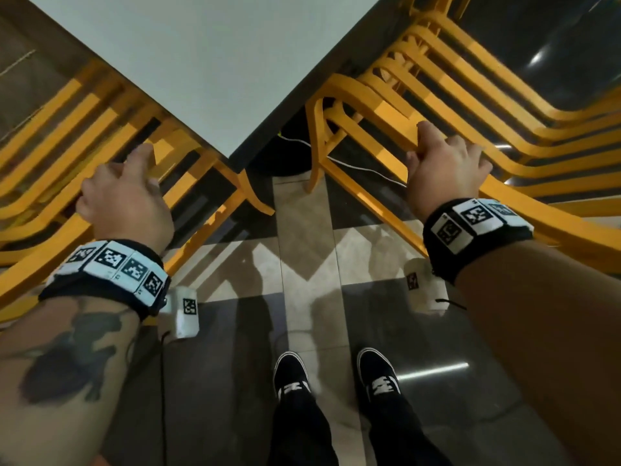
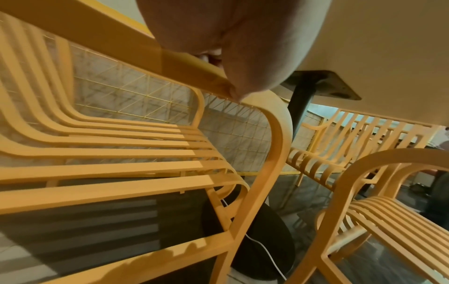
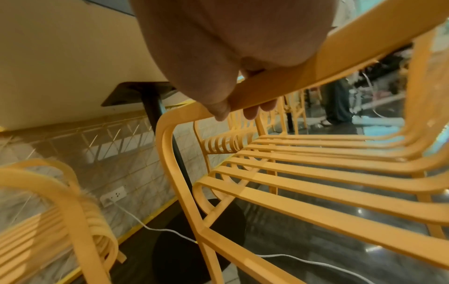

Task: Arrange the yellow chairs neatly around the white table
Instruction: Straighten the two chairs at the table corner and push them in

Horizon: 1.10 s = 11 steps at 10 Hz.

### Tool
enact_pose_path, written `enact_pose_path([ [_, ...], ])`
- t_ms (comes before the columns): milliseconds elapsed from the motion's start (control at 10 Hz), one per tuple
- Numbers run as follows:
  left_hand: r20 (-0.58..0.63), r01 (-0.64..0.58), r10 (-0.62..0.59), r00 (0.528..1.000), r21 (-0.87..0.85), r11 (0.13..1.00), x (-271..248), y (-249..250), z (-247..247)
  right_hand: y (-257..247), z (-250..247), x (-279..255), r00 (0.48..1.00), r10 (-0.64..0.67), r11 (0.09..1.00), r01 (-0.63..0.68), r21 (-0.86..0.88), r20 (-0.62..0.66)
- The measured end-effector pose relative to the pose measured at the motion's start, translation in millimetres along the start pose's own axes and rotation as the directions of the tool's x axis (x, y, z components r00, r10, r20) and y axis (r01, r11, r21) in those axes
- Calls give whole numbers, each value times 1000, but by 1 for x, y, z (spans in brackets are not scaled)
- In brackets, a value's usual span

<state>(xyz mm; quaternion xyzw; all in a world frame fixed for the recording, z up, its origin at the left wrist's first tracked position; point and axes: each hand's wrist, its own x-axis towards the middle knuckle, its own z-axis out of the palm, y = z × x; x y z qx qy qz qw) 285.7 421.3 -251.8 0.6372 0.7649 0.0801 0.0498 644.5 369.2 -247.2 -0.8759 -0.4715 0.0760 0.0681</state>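
Observation:
A corner of the white table (image 1: 201, 62) points toward me. One yellow slatted chair (image 1: 67, 136) stands at its left edge, another yellow chair (image 1: 504, 105) at its right edge, both seats partly under the top. My left hand (image 1: 124, 196) grips the near armrest of the left chair (image 2: 121, 153), thumb along the rail (image 2: 189, 63). My right hand (image 1: 443, 169) grips the near armrest of the right chair (image 3: 316, 173), and its fingertips (image 3: 252, 113) show beneath the rail.
The table's black pedestal (image 2: 301, 103) stands on a round black base (image 3: 184, 249). A white cable (image 3: 155, 228) runs across the floor from a wall outlet (image 3: 114, 196). More yellow chairs (image 2: 340, 144) stand on the far side. My black shoes (image 1: 292, 375) stand on glossy tiles.

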Motion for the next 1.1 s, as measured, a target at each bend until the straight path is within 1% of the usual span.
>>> enact_pose_path([
  [100,13,3,-3,1000,-2,1000,-5,0,-2,0,-3,-7,1000,-14,1000,14,25,9],
  [200,1,1,-1,1000,-16,1000,-9,2,-2,0,-4,-17,1000,-21,999,20,33,22],
  [400,-5,0,0,1000,-79,997,-19,7,0,-6,-1,-40,997,25,998,-29,52,77],
  [500,-5,-28,28,1000,-132,991,-27,9,2,-9,1,-51,992,50,997,-56,52,114],
  [700,-21,-46,43,999,-194,980,-29,11,3,-13,7,-65,995,28,996,-36,80,98],
  [800,-16,-39,36,999,-198,979,-28,12,1,-13,7,-65,995,23,996,-31,88,98],
  [900,37,-22,29,999,-188,982,-33,16,-4,-13,5,-66,993,29,997,-38,73,117],
  [1000,161,6,30,986,-223,975,-29,15,-22,-22,-6,-65,975,43,996,-58,64,216],
  [1100,179,36,13,984,-268,963,-60,2,-47,-15,-28,-88,970,-80,997,73,40,229],
])
